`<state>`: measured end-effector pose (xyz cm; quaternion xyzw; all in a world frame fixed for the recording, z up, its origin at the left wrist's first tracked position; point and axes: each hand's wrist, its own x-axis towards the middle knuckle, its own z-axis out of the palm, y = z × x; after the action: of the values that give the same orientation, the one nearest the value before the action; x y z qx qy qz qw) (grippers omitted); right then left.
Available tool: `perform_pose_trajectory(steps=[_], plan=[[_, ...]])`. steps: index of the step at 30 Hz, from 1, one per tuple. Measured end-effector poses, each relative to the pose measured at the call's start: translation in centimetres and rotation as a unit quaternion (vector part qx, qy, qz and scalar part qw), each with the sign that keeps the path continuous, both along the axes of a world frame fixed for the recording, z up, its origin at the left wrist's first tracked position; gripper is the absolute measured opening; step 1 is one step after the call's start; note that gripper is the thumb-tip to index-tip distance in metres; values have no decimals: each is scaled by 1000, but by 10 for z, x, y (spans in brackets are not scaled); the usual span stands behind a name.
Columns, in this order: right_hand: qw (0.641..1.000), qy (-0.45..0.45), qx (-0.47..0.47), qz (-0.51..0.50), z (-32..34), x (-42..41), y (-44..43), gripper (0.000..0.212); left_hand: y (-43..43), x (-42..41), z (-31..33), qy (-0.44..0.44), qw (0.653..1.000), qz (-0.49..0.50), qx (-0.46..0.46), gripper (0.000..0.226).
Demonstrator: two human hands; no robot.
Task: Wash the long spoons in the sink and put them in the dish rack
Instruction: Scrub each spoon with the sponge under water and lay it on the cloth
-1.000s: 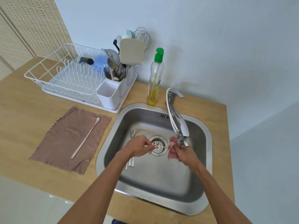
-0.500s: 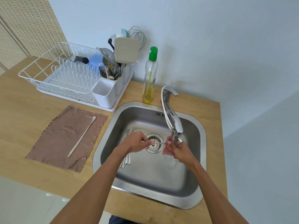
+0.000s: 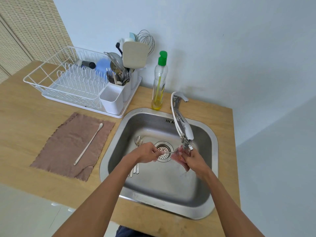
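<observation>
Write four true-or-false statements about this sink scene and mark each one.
1. The left hand pinches a long spoon over the sink. True.
2. The right hand holds a green sponge. False: it grips a pink scrubbing cloth.
3. More spoons lie in the sink, left of the drain. True.
4. The cream spoon lies in the sink. False: it lies on the brown cloth, on the counter.

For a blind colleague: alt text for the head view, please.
Over a sink, the left hand pinches a long spoon while the right hand holds a pink cloth against it under the faucet. Other spoons lie beneath.
</observation>
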<state>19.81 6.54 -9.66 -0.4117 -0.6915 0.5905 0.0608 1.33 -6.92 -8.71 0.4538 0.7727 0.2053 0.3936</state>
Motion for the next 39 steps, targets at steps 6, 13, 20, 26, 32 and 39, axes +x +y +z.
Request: perform_pose_trajectory(steps=[6,13,20,26,32,39], plan=[[996,-57,45,54,0,0,8,12,-2,-4,7,17,999,-26,-7,55],[998,10,5,-57,1,-12,-8,19,-2,-9,10,-1,1000,-9,12,51],[999,-35,-13,16,6,-7,-5,18,-9,-14,-1,-1,1000,7,15,55],[993,-1,16,-116,-1,-12,-19,27,-3,-4,3,13,999,28,33,53],[999,-14,-28,36,5,-2,-2,17,-11,-14,8,6,1000,0,10,49],[999,-15,31,34,7,-4,-3,12,-11,-10,25,-7,1000,-14,15,45]])
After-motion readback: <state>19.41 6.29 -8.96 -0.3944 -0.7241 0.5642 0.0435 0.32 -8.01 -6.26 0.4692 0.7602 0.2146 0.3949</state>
